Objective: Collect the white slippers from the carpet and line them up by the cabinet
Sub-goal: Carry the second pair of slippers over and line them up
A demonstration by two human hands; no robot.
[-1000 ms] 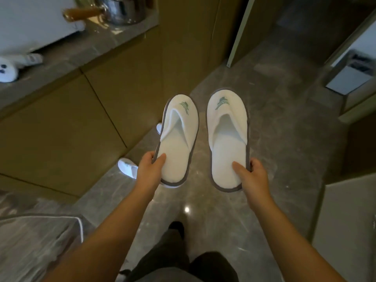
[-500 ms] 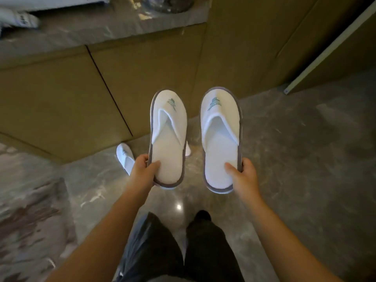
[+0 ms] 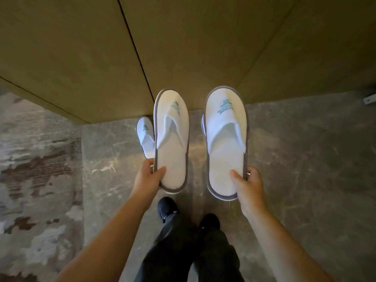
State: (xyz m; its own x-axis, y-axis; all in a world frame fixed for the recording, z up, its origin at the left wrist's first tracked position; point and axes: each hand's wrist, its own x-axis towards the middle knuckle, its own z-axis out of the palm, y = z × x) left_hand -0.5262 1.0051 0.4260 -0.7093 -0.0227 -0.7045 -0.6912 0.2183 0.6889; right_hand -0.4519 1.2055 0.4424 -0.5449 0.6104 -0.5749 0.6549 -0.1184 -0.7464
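Observation:
I hold two white slippers with grey edging and a green logo, toes pointing at the cabinet [image 3: 183,47]. My left hand [image 3: 147,178] grips the heel of the left slipper [image 3: 173,147]. My right hand [image 3: 249,185] grips the heel of the right slipper [image 3: 225,143]. Both hang above the floor. A third white slipper [image 3: 145,137] lies on the floor against the cabinet base, partly hidden behind the left slipper. A sliver of a further slipper [image 3: 202,124] peeks out behind the right one.
The olive-brown cabinet front fills the top of the view. Grey marble floor [image 3: 305,159] spreads to the right. A patterned carpet [image 3: 36,169] covers the floor on the left. My dark trousers and shoes [image 3: 166,208] stand below the slippers.
I have stepped closer to the cabinet and the view has tilted down. The held slippers now hang over the floor slippers at the cabinet base, hiding more of them.

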